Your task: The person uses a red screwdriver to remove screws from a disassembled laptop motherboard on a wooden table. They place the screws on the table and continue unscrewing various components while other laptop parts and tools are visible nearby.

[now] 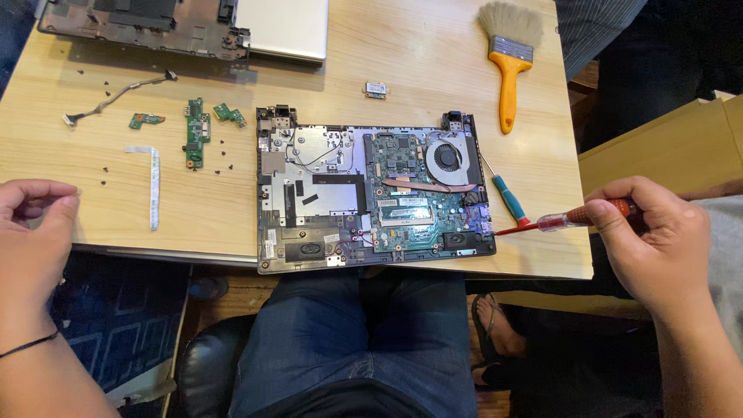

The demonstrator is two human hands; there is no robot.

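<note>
An opened laptop base [309, 193] lies on the wooden table [402, 62] in front of me, with its green mainboard [402, 186] and round fan [447, 157] exposed. My right hand [654, 240] is shut on a red-handled screwdriver [569, 219], whose tip points left at the base's right edge. A second screwdriver with a teal handle [509, 197] rests on the table just beside that edge. My left hand [31, 232] hovers off the table's left edge, fingers loosely curled, holding nothing that I can see.
Small green circuit boards [195, 131], a white ribbon cable [153, 186], a loose wire [116, 97] and scattered screws lie at left. Another dismantled laptop [186, 27] sits at the back. An orange-handled brush [507, 54] lies at right. A person's sandalled foot [495, 325] shows below.
</note>
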